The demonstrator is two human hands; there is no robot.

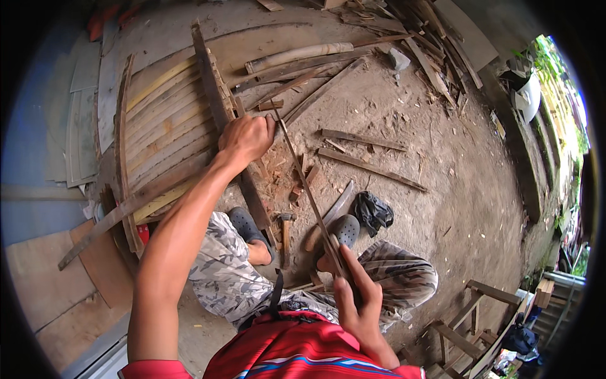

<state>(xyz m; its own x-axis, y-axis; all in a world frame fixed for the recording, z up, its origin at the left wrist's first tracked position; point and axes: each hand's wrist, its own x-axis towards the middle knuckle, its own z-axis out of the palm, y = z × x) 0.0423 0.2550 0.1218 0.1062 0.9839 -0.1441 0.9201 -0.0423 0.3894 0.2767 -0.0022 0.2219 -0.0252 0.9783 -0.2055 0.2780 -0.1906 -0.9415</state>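
Observation:
A hand saw (308, 191), its blade seen nearly edge-on, slants up and leftward from my right hand (360, 303), which is closed around its handle. The blade's far end lies just right of my left hand (248, 137). That hand is closed on a long wooden strip (120, 219), which passes under my forearm to the lower left. Part of the strip is hidden by my arm and fist. Beneath it runs a thick wooden beam (211, 82). Between my feet lie a hammer (286, 239) and a curved blade with a wooden handle (339, 203).
A slatted wooden panel (167, 120) lies at left. Loose wood sticks (372, 168), a small wood block (305, 183) and a black plastic bag (373, 213) are on the dirt floor. Scrap wood (435, 69) is piled far right; a wooden frame (467, 328) stands near right.

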